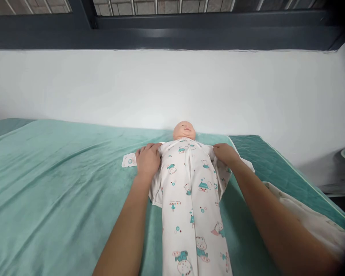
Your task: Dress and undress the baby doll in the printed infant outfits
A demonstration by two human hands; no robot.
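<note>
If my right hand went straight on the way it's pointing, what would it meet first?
Probably the printed gown at the shoulder of the doll; your right hand seems to touch it, though depth is unclear.

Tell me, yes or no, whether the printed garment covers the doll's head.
No, the doll's head is bare, showing above the neckline of the white printed garment.
</note>
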